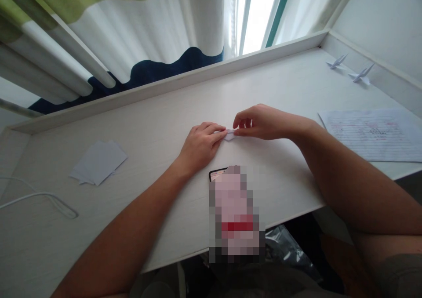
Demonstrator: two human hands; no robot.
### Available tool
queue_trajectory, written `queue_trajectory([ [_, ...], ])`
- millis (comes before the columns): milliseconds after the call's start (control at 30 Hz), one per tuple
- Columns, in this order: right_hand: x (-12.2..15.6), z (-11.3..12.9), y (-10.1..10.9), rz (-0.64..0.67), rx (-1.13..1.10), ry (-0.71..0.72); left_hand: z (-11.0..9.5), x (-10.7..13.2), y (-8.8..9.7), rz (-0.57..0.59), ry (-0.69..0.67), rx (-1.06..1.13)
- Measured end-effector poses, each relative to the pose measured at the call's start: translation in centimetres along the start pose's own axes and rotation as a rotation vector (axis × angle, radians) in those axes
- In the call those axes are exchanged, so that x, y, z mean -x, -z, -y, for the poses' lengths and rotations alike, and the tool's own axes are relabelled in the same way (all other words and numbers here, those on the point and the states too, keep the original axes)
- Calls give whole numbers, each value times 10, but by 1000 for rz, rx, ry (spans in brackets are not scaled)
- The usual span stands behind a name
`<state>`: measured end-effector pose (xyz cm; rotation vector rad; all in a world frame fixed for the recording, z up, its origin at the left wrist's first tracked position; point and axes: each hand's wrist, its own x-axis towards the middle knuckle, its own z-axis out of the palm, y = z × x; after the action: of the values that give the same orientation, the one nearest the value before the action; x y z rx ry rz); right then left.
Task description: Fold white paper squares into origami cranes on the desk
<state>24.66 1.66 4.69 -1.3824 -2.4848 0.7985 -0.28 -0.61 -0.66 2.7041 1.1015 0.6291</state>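
Near curtains (pixel 148 25), folded paper (pixel 229 136) on white desk (pixel 280 85).

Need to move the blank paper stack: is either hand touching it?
No, the stack lies apart from the left hand and right hand, both at another paper.

White desk (pixel 158 131) beside color-banded curtains (pixel 154 30), bright window (pixel 260 16).

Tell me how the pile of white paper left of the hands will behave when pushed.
The pile of white paper looks thin, so it is probably light. Its uneven, overlapping edges suggest loose pieces that may slide apart. Lying flat, it seems unlikely to roll or tip.
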Motion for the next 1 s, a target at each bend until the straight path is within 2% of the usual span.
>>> queue_trajectory([
  [333,-4,-10,-2,107,-115,-142,3,1,-2,-35,-6,28],
  [433,-6,-12,-3,61,-113,-157,1,2,1,-52,-33,5],
  [567,-11,-18,-6,-42,-146,-90,-5,3,6,-20,-96,-72],
  [667,-13,-20,-8,-58,-180,-56,-8,3,8,-9,-147,-94],
  [833,-14,-20,-10,-66,-192,-52,-7,3,2,-12,-221,33],
  [1000,-14,-18,-10,-89,-192,-90,-7,5,-3,-34,-213,76],
])
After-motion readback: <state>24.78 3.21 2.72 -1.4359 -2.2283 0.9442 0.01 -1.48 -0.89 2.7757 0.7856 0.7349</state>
